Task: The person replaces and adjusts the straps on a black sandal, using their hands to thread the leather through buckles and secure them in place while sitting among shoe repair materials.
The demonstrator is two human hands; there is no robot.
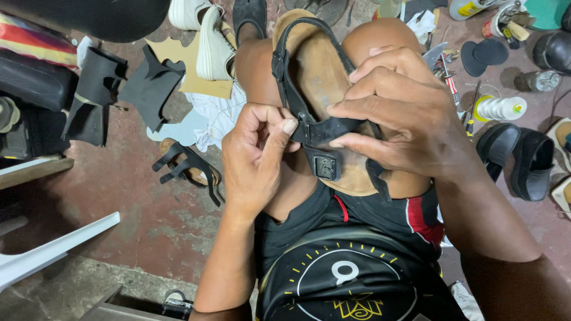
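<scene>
A: Head view, looking down at the lap. What's in the hands?

B: A sandal, tan footbed w/ black straps, lying on the person's bare knees, toe end pointing away from the body. Both hands are on it.

A: Left hand?

B: Left hand sits at the sandal's left edge. Thumb and forefinger pinched together on the black strap right by the edge; other fingers curled in.

A: Right hand?

B: Right hand comes over from the other side, fingers bent and clamped on the same strap, fingertips pressing it against the footbed. The two hands nearly meet at the strap.

A: Anything else on the sandal?

B: A black buckle, just below the right hand's fingertips, toward the body.

A: Around them?

B: Red-brown floor. Left of the left hand, well apart: another black-strap sandal, flat on the floor. Beyond that, black cut pieces and a white shoe on its side. Right of the right hand: a white bottle lying down, and a pair of black shoes near it. Small tools just beyond the right hand; can't tell which kind.
</scene>
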